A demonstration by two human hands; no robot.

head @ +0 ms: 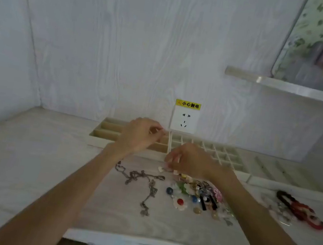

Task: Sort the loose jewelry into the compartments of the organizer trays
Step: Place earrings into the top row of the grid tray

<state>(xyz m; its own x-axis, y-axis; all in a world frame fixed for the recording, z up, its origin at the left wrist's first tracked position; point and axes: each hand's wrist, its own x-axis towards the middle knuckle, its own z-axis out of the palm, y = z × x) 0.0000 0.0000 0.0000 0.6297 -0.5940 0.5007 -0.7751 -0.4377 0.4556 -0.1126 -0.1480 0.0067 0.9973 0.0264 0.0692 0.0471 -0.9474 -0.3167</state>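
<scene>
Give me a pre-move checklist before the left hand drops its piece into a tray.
1. Left hand over the left organizer tray: ok.
2. Piece pinched in the left fingers: cannot tell, too small and blurred.
3. Compartment below it free: cannot tell, the hand hides it.
4. Right hand at the top of the pile of beads and charms, fingers curled on a pale piece: ok.
5. Silver chain lies apart from the pile, left of it: ok.
6. Grid tray compartments look unfilled: ok.
</scene>
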